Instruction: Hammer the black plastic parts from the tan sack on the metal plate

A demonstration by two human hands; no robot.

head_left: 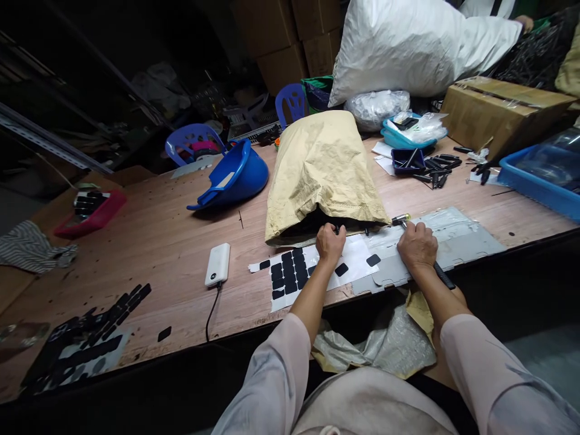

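A blue plastic scoop (233,175) lies toward the table's (158,241) far edge, left of middle. A red tray (93,211) sits at the far left end. A cardboard box (502,109) and a blue bin (539,175) occupy the far right corner, a white power bank (218,264) lying nearer the front edge.

A single head-worn camera looks forward and steeply down from above the near edge of the plywood table (158,241), close over it, facing across it toward the stacked cardboard boxes (290,42) beyond.
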